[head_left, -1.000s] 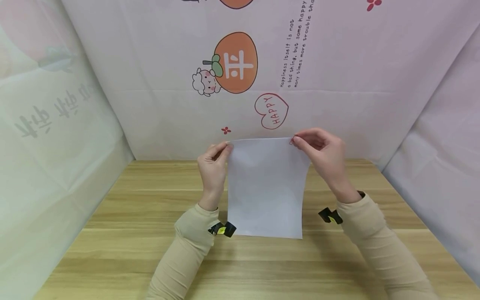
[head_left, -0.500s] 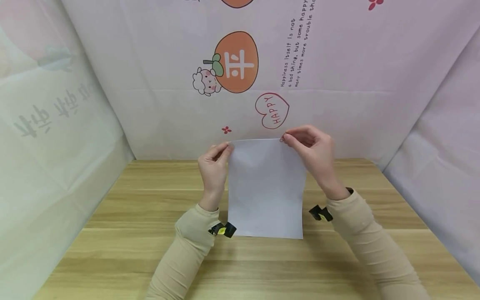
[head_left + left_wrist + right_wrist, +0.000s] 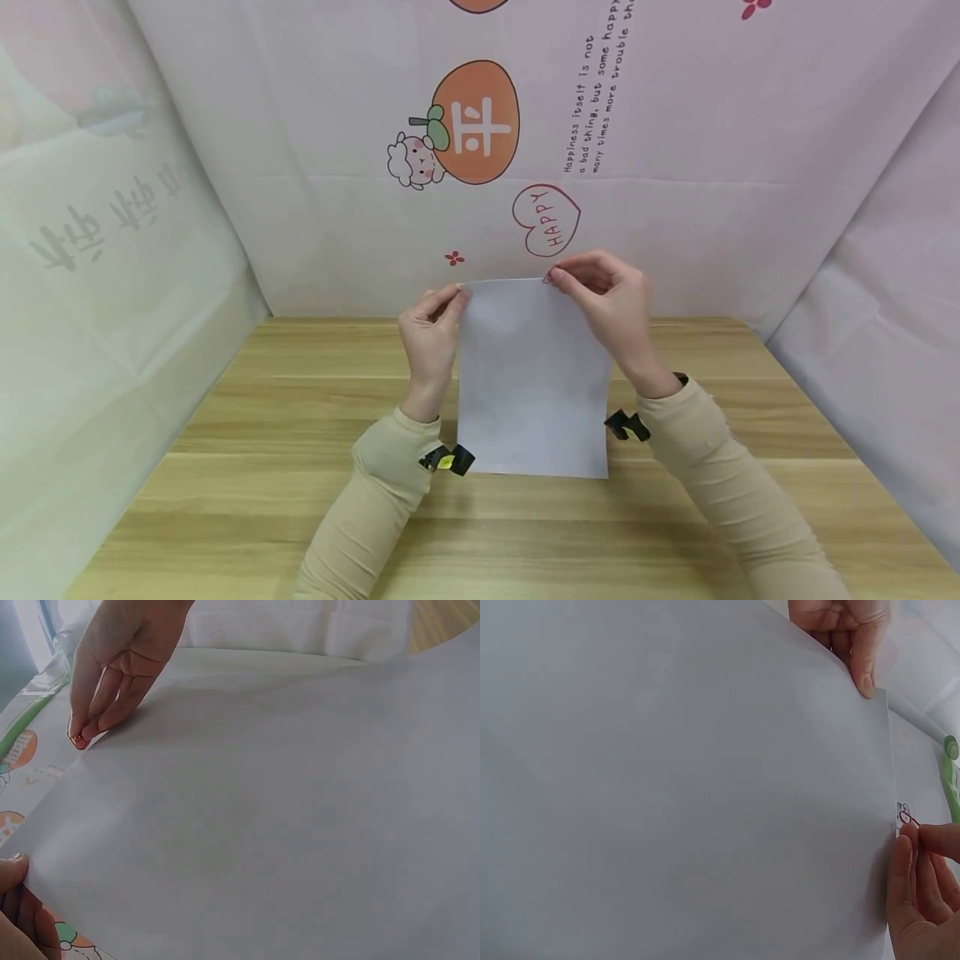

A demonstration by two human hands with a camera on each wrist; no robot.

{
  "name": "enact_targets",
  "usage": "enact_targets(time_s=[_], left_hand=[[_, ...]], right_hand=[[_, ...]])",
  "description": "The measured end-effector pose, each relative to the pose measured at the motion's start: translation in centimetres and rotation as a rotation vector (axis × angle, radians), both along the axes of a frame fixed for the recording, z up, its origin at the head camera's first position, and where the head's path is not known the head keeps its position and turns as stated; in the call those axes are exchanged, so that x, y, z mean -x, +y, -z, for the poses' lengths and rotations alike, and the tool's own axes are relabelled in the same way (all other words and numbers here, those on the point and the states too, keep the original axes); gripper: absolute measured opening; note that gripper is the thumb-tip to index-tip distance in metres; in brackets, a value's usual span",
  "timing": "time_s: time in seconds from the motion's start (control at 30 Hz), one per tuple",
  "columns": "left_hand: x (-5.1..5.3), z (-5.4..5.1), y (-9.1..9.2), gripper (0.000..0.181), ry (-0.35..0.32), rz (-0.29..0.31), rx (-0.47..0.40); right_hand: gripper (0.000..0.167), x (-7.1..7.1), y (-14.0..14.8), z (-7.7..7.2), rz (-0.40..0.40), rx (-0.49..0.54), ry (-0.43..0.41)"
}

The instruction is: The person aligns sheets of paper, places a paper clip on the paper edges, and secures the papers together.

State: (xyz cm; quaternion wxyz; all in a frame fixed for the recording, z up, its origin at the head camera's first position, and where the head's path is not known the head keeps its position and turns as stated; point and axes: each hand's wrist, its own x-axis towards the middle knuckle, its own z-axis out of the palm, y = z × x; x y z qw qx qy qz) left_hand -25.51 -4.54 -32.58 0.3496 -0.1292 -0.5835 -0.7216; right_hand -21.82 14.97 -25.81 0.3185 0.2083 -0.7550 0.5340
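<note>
The sheet of paper (image 3: 532, 383) hangs above the table (image 3: 570, 537), its top left corner pinched between the left hand's (image 3: 431, 340) thumb and fingers. The right hand (image 3: 615, 310) pinches a small red clip (image 3: 80, 744) at the top edge—whether it grips the sheet yet cannot be told. To work cleanly, the left hand should hold the edge taut—the clip square to it, loops either side, pushed gently so the paper doesn't buckle.
</note>
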Motion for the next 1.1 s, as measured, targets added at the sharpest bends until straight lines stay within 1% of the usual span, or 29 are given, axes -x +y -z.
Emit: enact_targets(time_s=[0.27,0.4,0.57,0.7,0.87,1.0,1.1], left_hand=[[-0.1,0.2,-0.1,0.014,-0.01,0.0,0.013],[-0.1,0.1,-0.1,0.015,-0.016,0.002,0.007],[-0.1,0.1,-0.1,0.016,-0.011,0.002,0.013],[-0.1,0.1,0.0,0.015,-0.006,0.004,0.022],[-0.2,-0.1,0.1,0.014,-0.031,0.007,0.014],[-0.2,-0.3,0.2,0.014,-0.05,0.003,0.016],[-0.2,-0.2,0.3,0.014,-0.049,0.0,0.021]], right_hand=[[0.012,0.0,-0.9,0.1,-0.014,-0.025,0.04],[0.012,0.1,-1.3,0.1,-0.037,-0.027,0.059],[0.012,0.1,-1.8,-0.1,-0.064,-0.022,0.062],[0.012,0.0,-2.3,-0.3,-0.058,-0.041,0.077],[0.011,0.1,-2.9,-0.6,-0.056,-0.061,0.109],[0.01,0.2,-3.3,-0.8,-0.059,-0.059,0.112],[0.011,0.2,-3.6,-0.8,-0.054,-0.06,0.11]])
